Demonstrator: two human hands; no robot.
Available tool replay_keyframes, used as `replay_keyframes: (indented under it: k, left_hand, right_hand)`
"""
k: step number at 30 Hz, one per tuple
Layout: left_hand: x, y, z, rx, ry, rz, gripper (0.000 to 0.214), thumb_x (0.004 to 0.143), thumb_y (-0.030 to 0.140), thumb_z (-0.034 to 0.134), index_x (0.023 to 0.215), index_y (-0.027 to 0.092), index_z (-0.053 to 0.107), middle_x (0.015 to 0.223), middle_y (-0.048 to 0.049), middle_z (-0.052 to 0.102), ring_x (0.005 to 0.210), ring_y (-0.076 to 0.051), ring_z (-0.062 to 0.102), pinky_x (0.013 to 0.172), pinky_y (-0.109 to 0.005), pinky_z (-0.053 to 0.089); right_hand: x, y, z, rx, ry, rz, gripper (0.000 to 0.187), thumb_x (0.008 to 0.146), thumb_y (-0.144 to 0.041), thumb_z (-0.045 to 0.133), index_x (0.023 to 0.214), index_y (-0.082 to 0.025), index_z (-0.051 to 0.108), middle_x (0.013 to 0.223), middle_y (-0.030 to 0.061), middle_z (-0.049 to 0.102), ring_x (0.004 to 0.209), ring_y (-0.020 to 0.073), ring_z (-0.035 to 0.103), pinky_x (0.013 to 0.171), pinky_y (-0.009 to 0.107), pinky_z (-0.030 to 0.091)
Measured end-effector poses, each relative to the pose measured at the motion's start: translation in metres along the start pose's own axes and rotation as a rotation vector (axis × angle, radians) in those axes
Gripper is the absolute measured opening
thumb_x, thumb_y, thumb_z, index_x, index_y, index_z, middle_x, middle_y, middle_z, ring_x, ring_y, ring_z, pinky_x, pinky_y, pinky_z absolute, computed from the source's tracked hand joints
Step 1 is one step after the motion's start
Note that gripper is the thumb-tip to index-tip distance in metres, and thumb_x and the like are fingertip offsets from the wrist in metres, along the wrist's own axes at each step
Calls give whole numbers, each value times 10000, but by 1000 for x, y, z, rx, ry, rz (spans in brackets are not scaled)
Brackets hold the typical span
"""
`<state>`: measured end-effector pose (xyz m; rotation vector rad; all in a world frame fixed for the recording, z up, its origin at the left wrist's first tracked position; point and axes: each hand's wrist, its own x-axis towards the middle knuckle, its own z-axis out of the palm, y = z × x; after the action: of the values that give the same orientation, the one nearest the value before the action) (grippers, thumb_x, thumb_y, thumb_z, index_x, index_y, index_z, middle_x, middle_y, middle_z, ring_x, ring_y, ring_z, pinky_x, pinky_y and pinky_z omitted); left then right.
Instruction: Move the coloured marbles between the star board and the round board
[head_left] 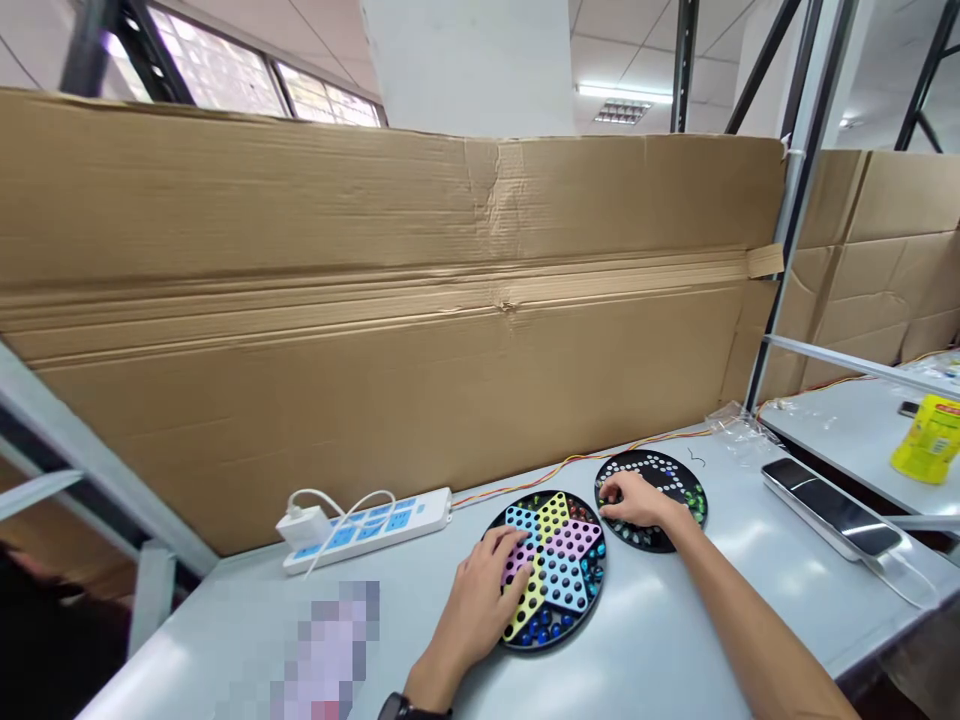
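Note:
A round black Chinese checkers board [559, 560] with a coloured star and several marbles lies on the grey table [675, 640]. My left hand [480, 600] rests on its left side, fingers bent down onto the holes. Behind and to the right lies a second round black tray [660, 475] with white holes and several marbles along its rim. My right hand [634, 500] lies on this tray's near left part, fingers curled down on the marbles. What either hand pinches is hidden under the fingers.
A white and blue power strip [375, 525] with a white charger plugged in lies at the left. A coloured wire runs along a tall cardboard wall [420, 330]. A phone [832, 505] lies at the right; a yellow container [930, 440] stands on the neighbouring table.

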<state>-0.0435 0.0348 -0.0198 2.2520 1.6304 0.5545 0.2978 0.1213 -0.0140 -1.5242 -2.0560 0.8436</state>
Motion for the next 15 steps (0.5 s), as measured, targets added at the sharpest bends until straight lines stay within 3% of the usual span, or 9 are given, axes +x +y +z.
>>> replay_keyframes:
  k: [6,12,15]
  left_hand:
    - [0,5,-1,8,4,7,489,1086,464,540,1493,346,784,1595,-87,784,1472,-349,758,1236,-550,647]
    - [-1,6,-2,17,9,-9,483,1083,450,540,1483,344,789,1594,-93,783,1473,-354,756,1242,-563,641]
    - [0,4,-3,9,-11,-7,499,1097,472,519,1503,339,777,1619,-95,769,1496,-352,743,1256,-559,630]
  right_hand:
    - [-1,3,-1,-1,-7,11,117,907,-183,757,881,-172,870,948,94,875,883,233,762,855,316,582]
    - [0,3,1,-114,17,-22,269,884,-168,810,1129,-164,919,1153,132,880,1076,278,781,981,348,584]
    - [-1,3,3,-132,50,-69,167,915,-197,802,1031,-188,922,1068,115,872,1026,275,775,951,350,585]
